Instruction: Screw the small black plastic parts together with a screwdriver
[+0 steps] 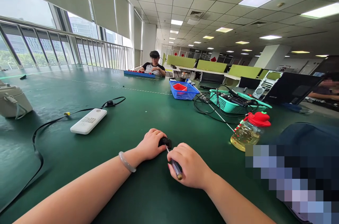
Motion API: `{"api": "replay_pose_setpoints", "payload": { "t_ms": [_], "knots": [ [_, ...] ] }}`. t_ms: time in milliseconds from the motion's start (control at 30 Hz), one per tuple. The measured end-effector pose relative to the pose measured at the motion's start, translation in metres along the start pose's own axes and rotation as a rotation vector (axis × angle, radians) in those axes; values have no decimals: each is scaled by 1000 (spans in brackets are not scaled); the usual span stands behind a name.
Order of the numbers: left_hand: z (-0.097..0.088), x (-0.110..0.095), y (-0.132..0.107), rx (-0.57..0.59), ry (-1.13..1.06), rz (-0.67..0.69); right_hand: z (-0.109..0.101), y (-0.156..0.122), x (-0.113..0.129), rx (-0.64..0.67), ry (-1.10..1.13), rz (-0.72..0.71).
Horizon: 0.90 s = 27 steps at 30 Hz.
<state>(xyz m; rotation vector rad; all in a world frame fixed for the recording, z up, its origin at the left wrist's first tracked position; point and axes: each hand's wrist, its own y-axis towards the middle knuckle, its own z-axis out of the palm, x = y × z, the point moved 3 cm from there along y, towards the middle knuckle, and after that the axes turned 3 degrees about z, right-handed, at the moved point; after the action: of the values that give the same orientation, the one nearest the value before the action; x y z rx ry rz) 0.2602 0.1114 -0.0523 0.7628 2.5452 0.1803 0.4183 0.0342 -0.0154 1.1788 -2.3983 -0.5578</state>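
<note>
My left hand (pixel 150 144) is curled over a small black part (pixel 165 142) that rests on the green table (pixel 111 167), pinning it in place. A pale bangle (pixel 126 162) sits on that wrist. My right hand (pixel 189 167) is closed round a small screwdriver (pixel 173 164), its brownish handle end sticking out toward me and its thin metal shaft pointing into the black part. Both hands are close together near the table's front middle.
A white power bank (pixel 88 121) with a black cable (pixel 37 135) lies to the left, and a beige device (pixel 13 102) at the far left. A tipped bottle of yellow liquid with a red cap (pixel 247 132), a teal basket (pixel 233 103), a blue basket (pixel 183 90) and a person seated far back (pixel 154 64).
</note>
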Motion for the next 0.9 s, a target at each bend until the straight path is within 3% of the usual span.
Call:
{"api": "replay_pose_setpoints", "payload": {
  "t_ms": [167,400,667,900],
  "knots": [
    [0,1,0,-10,-13,-4,7,-2,0,128,-56,13],
    [1,2,0,-8,-13,6,-2,2,-1,-42,-6,96],
    [-2,-1,0,3,-7,5,1,-2,-26,-179,417,529],
    [1,0,1,5,-10,-5,1,-5,-34,-253,524,599]
  ]
}}
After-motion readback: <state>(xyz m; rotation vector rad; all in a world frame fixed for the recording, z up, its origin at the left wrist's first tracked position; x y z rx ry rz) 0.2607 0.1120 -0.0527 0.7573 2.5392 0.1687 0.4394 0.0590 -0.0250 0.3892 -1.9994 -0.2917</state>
